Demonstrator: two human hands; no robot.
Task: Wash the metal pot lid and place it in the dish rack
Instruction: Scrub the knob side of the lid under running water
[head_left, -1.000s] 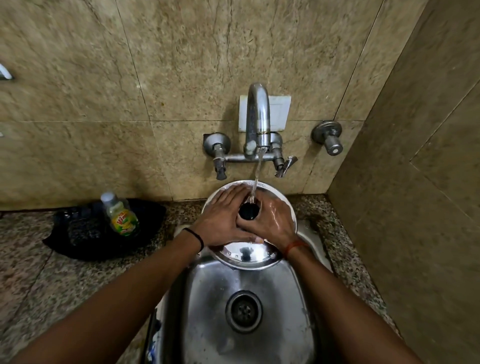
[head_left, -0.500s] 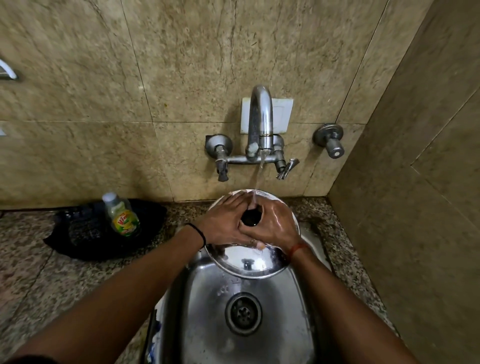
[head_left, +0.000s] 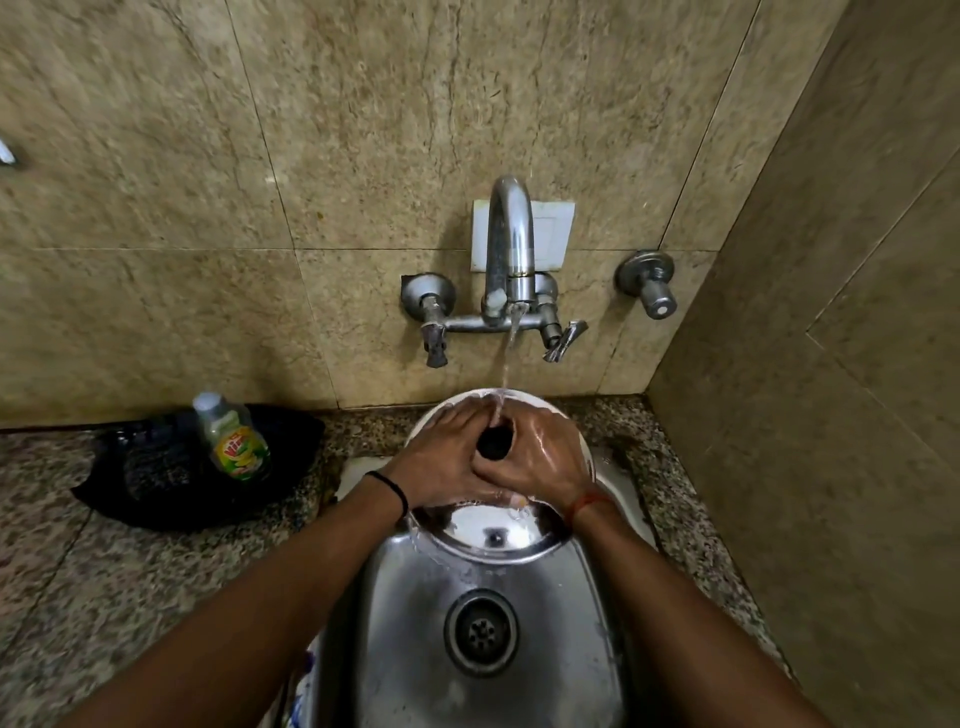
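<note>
Rinsing stage: metal pot lid (head_left: 493, 535) is sitting over the back of the sink (head_left: 571, 649), under the running tap (head_left: 511, 249). Left hand (head_left: 441, 462) and right hand (head_left: 540, 462) are lying flat on it, fingers extended either side of the black knob (head_left: 492, 444), not gripping. Risk: wet steel under flat palms, so the lid could be slipping into the basin. Dish rack isn't in view.

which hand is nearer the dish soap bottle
Left. The left hand lies on the metal pot lid just right of the dish soap bottle; the right hand sits beyond it, farther right.
</note>
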